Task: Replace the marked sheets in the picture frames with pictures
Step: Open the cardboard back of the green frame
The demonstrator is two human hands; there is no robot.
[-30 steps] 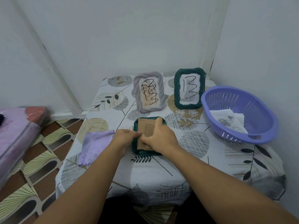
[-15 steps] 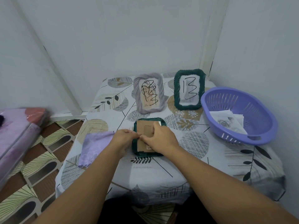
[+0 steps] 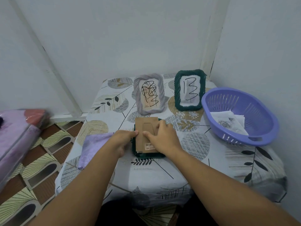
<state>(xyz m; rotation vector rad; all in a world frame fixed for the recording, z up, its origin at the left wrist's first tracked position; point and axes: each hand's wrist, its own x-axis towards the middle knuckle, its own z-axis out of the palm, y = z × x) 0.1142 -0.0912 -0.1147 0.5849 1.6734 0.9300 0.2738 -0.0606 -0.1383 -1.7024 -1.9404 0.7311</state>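
A dark green frame (image 3: 147, 155) lies face down in the middle of the table. Its brown cardboard backing (image 3: 145, 128) sits askew, lifted and shifted past the frame's far edge. My right hand (image 3: 160, 137) grips the backing from the right. My left hand (image 3: 123, 141) holds the frame's left edge, its thumb at the backing's left edge. Behind them stand a grey frame (image 3: 149, 97) and a green frame (image 3: 189, 90), each with a scribbled sheet inside. Printed pictures (image 3: 228, 122) lie in a purple basket (image 3: 254, 141) at the right.
A lilac cloth (image 3: 94, 144) lies on the table left of my left hand. White walls close the table in behind and on the right. A pink wrapped bundle (image 3: 17, 136) sits at the far left above the patterned floor (image 3: 37, 167).
The cardboard backing has come up out of the face-down frame and slid toward the far edge. Both hands have stayed on it, and a barcode label on the backing now shows.
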